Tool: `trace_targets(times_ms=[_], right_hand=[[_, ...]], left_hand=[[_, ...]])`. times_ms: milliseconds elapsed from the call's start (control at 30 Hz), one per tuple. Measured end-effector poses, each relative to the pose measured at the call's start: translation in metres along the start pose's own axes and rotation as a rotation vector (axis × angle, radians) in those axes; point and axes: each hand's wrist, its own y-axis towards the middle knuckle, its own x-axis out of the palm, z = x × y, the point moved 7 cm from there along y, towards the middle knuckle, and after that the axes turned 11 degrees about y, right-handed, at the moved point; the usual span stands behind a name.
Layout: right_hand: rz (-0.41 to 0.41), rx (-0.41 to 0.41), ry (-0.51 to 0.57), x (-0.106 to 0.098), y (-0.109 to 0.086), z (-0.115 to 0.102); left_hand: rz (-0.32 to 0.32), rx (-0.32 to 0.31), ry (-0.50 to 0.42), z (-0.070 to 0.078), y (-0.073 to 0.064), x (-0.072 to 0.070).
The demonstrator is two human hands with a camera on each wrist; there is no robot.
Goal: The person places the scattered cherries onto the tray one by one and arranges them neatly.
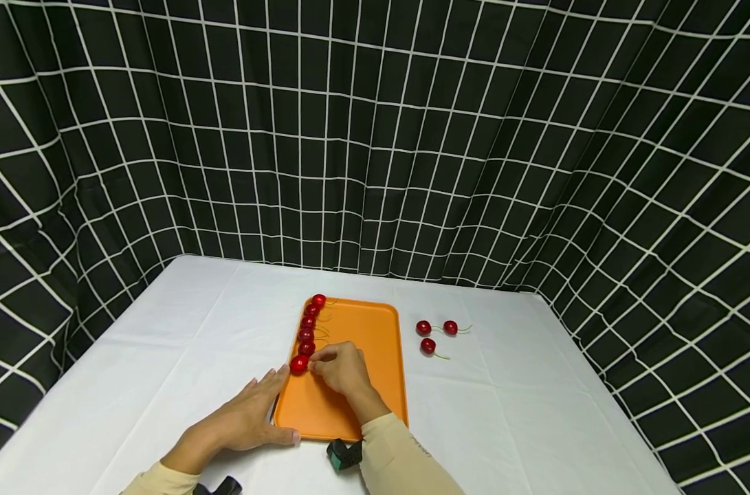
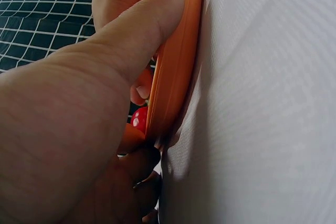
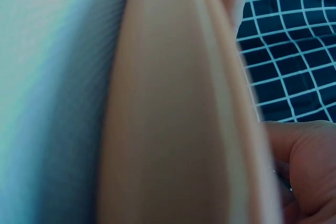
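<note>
Cherries stand in a column of six along the left edge of an orange tray [image 1: 375,337], their thin stems pointing to the right; the nearest cherry [image 1: 298,365] sits at the close end of that column, right at the fingertips of the person's right hand [image 1: 339,369], with the other five running away beyond it. That grip is narrow, thumb and forefinger drawn together and pinching the nearest cherry on its stem side; the wrist crosses over the near right part of the tray.

Left hand [image 1: 247,414] is spread wide, its grip closed on nothing; the thumb rests on the tray's near rim, while the straight fingers lie by the left edge, their tips just beside the nearest cherry. From the left wrist, that cherry shows as a red patch behind the rim; from the right wrist, the tray's side fills much of the view, blurred.

Three loose cherries [image 1: 427,346] lie apart to the right of the tray, on the white-clothed table [image 1: 504,399]; behind hangs a black curtain [image 1: 319,137] with a white grid; both arms wear beige sleeves [image 1: 399,457].
</note>
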Motion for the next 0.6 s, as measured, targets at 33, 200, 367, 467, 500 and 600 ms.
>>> trace_targets(times_ms=[33, 200, 367, 467, 500, 600], right_hand=[[-0.001, -0.001, 0.002, -0.001, -0.001, 0.000], [-0.012, -0.001, 0.068, -0.015, -0.003, -0.002], [-0.003, -0.029, 0.097, -0.040, -0.002, -0.019], [0.021, -0.060, 0.098, -0.060, -0.001, -0.032], [0.033, -0.073, 0.100, -0.067, -0.001, -0.035], [0.077, -0.111, 0.130, -0.090, -0.001, -0.042]], left_hand=[[-0.001, -0.001, 0.000, 0.000, 0.000, 0.000], [-0.012, -0.004, 0.002, 0.000, 0.001, 0.002], [-0.011, -0.012, -0.002, 0.000, 0.000, -0.001], [-0.009, -0.009, -0.006, 0.000, 0.000, 0.000], [-0.010, -0.008, -0.007, 0.000, 0.000, 0.000], [-0.012, -0.006, -0.010, -0.001, 0.000, 0.001]])
